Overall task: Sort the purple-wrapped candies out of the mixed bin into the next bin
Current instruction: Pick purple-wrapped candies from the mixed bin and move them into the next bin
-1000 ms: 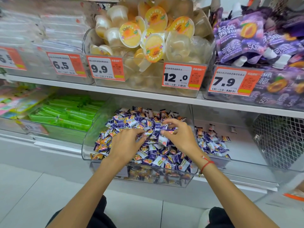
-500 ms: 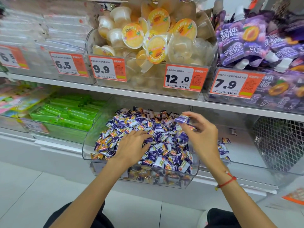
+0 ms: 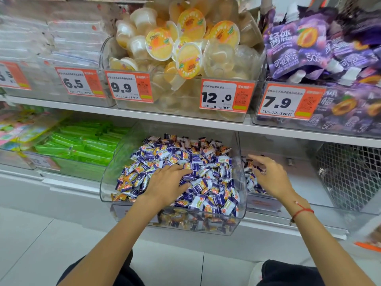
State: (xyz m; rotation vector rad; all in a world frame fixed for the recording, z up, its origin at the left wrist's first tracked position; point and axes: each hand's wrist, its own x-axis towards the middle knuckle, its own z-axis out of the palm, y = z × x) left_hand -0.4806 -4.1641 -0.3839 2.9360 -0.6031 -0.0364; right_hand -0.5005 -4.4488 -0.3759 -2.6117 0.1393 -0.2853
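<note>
Left hand: centre of frame, palm down, fingers straight and spread, pointing toward the upper right. Left forearm bare, running down to the lower left edge. Right hand: right of centre, palm down, fingers loosely extended toward the upper left (nothing visibly held). Right forearm bare, running to the lower right corner. Both arms reach forward.
</note>
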